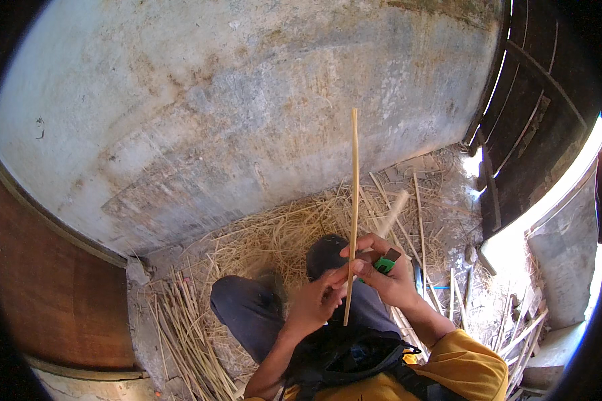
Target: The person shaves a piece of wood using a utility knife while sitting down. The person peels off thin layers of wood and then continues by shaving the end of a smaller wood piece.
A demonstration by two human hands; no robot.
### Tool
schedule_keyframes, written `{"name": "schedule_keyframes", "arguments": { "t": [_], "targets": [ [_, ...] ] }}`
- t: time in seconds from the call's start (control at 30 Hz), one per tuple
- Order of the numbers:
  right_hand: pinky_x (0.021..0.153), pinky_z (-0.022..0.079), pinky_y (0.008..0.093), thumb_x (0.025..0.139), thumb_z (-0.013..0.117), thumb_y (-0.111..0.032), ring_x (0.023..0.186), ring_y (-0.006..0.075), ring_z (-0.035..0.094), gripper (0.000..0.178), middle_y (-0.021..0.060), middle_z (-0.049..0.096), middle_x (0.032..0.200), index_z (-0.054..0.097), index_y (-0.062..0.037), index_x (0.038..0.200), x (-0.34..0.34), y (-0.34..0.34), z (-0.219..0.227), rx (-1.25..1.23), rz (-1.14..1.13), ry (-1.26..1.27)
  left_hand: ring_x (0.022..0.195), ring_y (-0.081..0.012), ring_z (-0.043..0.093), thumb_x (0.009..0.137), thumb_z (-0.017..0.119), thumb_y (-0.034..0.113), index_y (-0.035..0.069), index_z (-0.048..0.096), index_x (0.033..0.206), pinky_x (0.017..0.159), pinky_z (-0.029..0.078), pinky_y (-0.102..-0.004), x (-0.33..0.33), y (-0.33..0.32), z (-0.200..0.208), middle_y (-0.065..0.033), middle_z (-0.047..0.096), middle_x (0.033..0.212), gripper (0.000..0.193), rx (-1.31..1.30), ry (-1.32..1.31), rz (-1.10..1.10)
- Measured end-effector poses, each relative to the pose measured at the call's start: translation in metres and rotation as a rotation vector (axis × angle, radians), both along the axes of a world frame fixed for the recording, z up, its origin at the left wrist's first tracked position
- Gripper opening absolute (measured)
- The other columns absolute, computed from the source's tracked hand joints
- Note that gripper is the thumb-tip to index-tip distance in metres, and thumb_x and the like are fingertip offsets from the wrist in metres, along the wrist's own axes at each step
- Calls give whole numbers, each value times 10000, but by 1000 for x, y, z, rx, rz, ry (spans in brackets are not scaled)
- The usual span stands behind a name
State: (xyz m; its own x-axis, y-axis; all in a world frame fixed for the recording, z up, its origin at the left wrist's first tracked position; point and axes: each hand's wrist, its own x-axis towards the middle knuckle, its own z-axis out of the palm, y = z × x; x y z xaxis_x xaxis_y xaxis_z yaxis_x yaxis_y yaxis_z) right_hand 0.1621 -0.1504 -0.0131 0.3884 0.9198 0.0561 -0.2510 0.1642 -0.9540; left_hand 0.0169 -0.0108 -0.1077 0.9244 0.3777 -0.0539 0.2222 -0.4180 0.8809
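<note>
Stained wall (247, 100) behind, a slim strip (354, 180) runs near-vertical in view.

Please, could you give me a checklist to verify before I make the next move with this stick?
1. Thin stick held: ok; the right hand pinches it near its lower part, and it stands nearly upright in the picture.
2. Left hand gripping the stick: cannot tell; its fingers are close to the stick, but contact is unclear.
3. Green object secured: ok; it sits in the right hand. Whether it has a sharp edge: cannot tell.
4. Stick's top clear of the wall: cannot tell; it overlaps the wall in this single view.
5. Floor tidy: not ok; loose shavings are scattered.
</note>
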Motion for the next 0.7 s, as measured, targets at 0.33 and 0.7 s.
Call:
{"name": "schedule_keyframes", "arguments": {
  "t": [0.33, 0.7],
  "targets": [
    [866, 543, 310, 1011, 650, -90, 1038, 161, 695, 226, 96, 692, 1178, 627, 19, 1208, -1, 3, -2, -27, -38, -50, 918, -261, 719, 1050, 567, 256, 61, 623, 1295, 809, 553, -389, 0, 21, 42, -146, 729, 1007, 318, 139, 65, -177],
    [839, 514, 304, 985, 685, -87, 950, 117, 645, 195, 58, 714, 986, 670, -17, 1167, 7, 20, -28, -64, 34, -220, 1019, -192, 688, 1077, 544, 392, -15, 617, 1315, 923, 534, -353, 44, 60, 147, -109, 725, 1069, 477, -364, -488, 26]
  ]
}}
